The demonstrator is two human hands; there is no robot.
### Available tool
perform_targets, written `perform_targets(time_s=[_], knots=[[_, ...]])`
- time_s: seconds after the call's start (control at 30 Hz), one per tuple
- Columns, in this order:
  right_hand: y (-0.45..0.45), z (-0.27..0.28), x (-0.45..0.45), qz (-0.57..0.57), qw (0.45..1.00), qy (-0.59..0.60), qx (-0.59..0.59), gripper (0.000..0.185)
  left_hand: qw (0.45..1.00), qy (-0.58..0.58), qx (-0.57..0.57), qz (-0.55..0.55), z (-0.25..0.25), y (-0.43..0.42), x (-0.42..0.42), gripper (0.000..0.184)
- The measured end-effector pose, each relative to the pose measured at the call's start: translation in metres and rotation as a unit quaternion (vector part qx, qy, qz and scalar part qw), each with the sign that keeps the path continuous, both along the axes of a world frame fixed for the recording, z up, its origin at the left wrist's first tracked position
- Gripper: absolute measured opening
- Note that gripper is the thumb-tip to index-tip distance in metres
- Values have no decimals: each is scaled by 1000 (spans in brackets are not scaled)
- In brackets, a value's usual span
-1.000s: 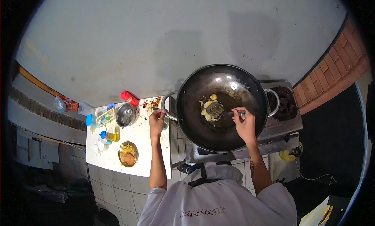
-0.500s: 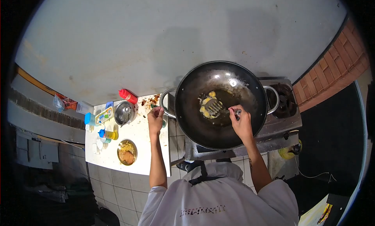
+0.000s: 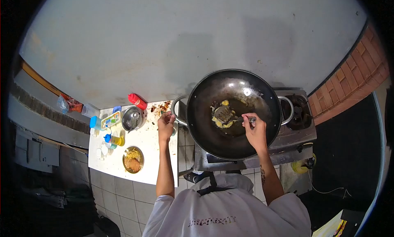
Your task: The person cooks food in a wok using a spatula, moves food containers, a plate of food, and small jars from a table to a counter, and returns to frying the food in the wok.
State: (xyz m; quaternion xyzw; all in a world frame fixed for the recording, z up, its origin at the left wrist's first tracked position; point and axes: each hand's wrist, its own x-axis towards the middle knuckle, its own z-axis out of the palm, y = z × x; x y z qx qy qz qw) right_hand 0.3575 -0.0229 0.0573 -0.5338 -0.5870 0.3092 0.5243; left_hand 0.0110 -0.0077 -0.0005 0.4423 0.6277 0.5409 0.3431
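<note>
A large dark wok (image 3: 209,138) sits on the stove, with a loop handle on each side. Yellow egg-like food (image 3: 219,123) lies in a little oil near its middle. My right hand (image 3: 254,130) is closed round the handle of a slotted spatula (image 3: 223,113), whose head rests on the food. At the wok's left loop handle (image 3: 175,108) is my left hand (image 3: 166,124), its fingers bent together; whether they grip the handle is hard to tell.
On the white table (image 3: 154,167) at left are a red bottle (image 3: 137,101), a steel bowl (image 3: 132,118), a blue-capped oil bottle (image 3: 115,140) and a metal plate with food (image 3: 133,159). A second burner (image 3: 298,112) lies right of the wok.
The spatula head has shifted slightly over the food, and the food's shape has changed a little. My left hand stays beside the wok's left handle.
</note>
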Motion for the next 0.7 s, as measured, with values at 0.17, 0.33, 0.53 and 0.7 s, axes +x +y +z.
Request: perform_targets(time_s=[0.17, 0.33, 0.53, 0.7], knots=[[2, -2, 0, 37, 997, -61, -31, 11, 1000, 4, -21, -5, 5, 0, -1, 27], [6, -9, 0, 47, 996, -74, -9, 9, 999, 33, -22, -17, 5, 0, -2, 31], [5, -7, -1, 42, 999, -29, 11, 9, 998, 45, -28, -32, 9, -2, 0, 34], [1, -1, 0, 24, 999, -23, 12, 9, 997, 63, -29, -28, 14, -4, 0, 32]])
